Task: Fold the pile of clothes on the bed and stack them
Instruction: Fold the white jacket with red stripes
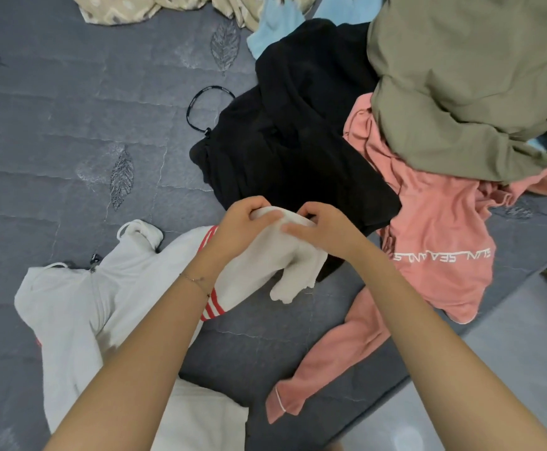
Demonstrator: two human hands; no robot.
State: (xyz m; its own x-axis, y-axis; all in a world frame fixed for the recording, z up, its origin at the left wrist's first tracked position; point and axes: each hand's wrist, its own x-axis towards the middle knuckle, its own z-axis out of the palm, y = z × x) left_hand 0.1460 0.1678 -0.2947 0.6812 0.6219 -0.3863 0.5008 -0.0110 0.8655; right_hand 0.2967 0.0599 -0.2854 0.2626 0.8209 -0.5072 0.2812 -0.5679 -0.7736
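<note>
A white zip hoodie [70,307] with red stripes on its sleeve lies spread on the grey bed [70,125] at the lower left. Its sleeve end is lifted near the middle, where my left hand [242,222] and my right hand [324,229] both grip the white cuff between fingers and thumbs. Behind the hands sits the pile: a black garment [291,141], a pink sweatshirt [434,249] with white lettering, an olive green top [467,76], and a light blue piece [278,24].
A beige patterned cloth [142,6] lies at the far edge. A thin black cord loop [200,105] rests on the bed left of the black garment. The bed's right edge runs diagonally, with pale floor [509,353] beyond it.
</note>
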